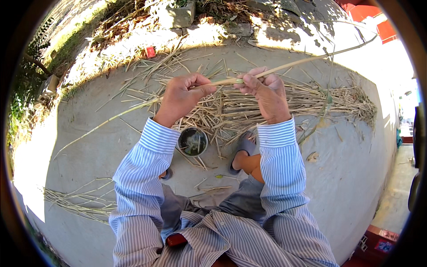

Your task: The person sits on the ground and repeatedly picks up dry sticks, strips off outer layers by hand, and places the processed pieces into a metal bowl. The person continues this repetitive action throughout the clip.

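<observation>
A long pale dry stalk stretches between my two hands, its right part rising toward the upper right and its thinner part sloping down to the lower left. My left hand pinches it between thumb and fingers. A short gap away, my right hand grips the same stalk, with a bit of green showing at the fingertips. Beneath both hands, a large pile of cut dry stalks lies across the ground. Below my left wrist stands a small round bowl of dark, greenish liquid.
Thin stalks lie bunched at the lower left. Loose pieces are strewn over the concrete floor. My sandalled foot stands beside the pile. A small red packet and stone blocks lie at the far side.
</observation>
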